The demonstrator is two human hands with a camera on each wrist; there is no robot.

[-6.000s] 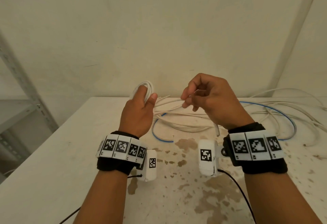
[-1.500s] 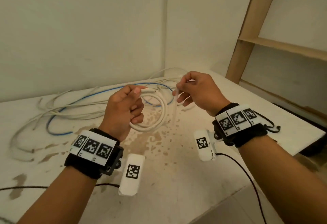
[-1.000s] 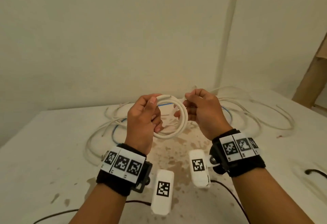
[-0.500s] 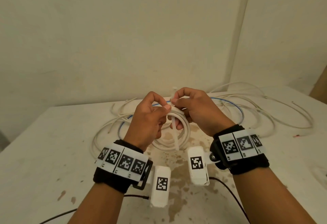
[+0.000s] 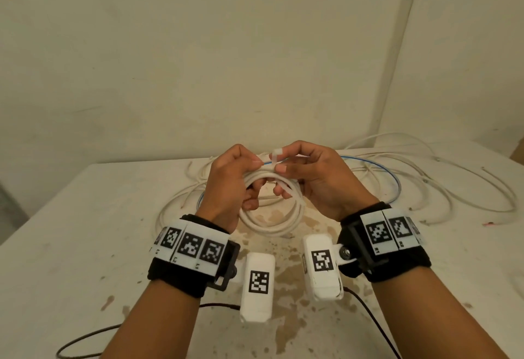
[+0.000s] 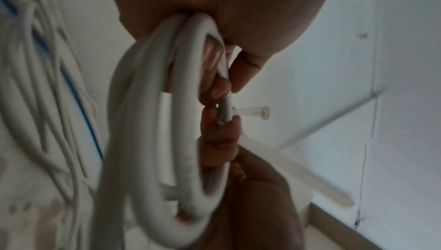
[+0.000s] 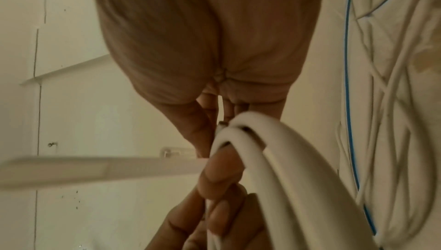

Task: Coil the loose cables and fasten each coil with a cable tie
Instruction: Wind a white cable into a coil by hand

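Since half a second ago both hands have drawn closer over the top of the coil, and the tie's tail, then hanging down through the loop, now bends back up toward the right palm.

Landmark: white coil (image 5: 272,202), held clear above the table (image 5: 85,231).

Left of coil: left hand (image 5: 226,185), fingers curled through the loop and clamped round the bundled turns, thumb and forefinger closed at the coil's top against the tie. The left wrist view confirms the grip on the strands.

Top of coil: cable tie (image 5: 276,157), head standing just above the strands between the two thumbs. Its long axis crosses the coil's turns, roughly upright. One tie visible.

Right of coil: right hand (image 5: 317,180), thumb and forefinger pinched on the tie just below its head; the tail lies under the lower fingers, so this hand is the nearer one for feeding it. Whether the tail has entered the head I cannot tell; the wrist views are blurred there.

Behind and right of coil: loose cables (image 5: 425,183) sprawled on the table, several white and one blue (image 5: 397,185); exact white count not readable.

Count: one coil in hand, unfastened as judged; the rest uncoiled.
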